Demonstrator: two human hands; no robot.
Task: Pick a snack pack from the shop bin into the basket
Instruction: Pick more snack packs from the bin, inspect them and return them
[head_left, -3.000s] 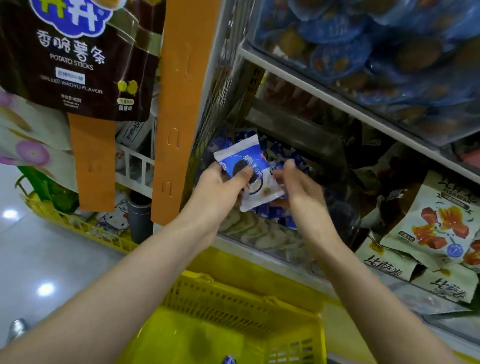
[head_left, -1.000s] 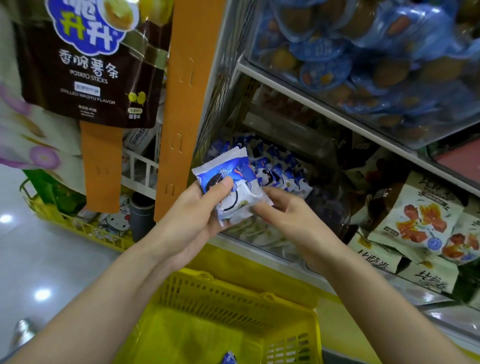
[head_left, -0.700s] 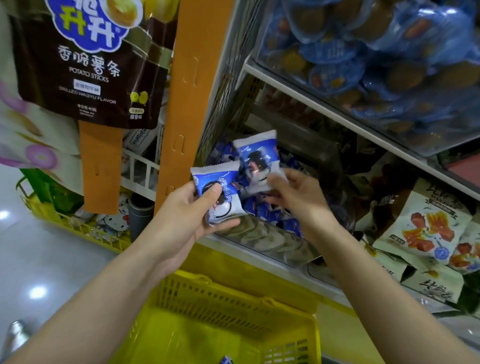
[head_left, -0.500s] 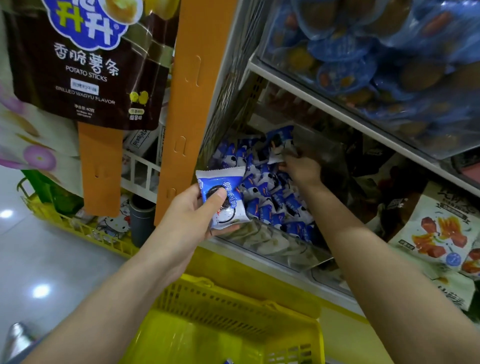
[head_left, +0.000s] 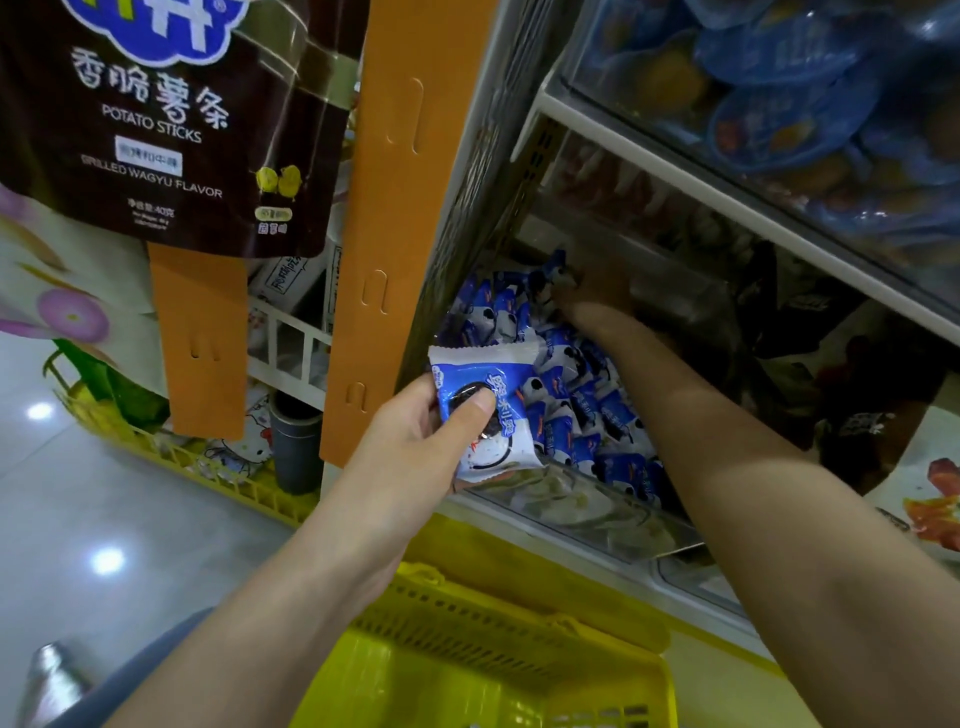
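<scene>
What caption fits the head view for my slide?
Left hand holds a blue snack pack; right hand reaches into the bin, yellow basket below.

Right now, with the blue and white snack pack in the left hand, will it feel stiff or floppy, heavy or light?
Probably light: the left hand holds the snack pack up with a simple thumb pinch. Likely soft film with a firmer centre: its sealed top edge stands out flat while the middle bulges. Its glossy surface may slip a little.
</scene>
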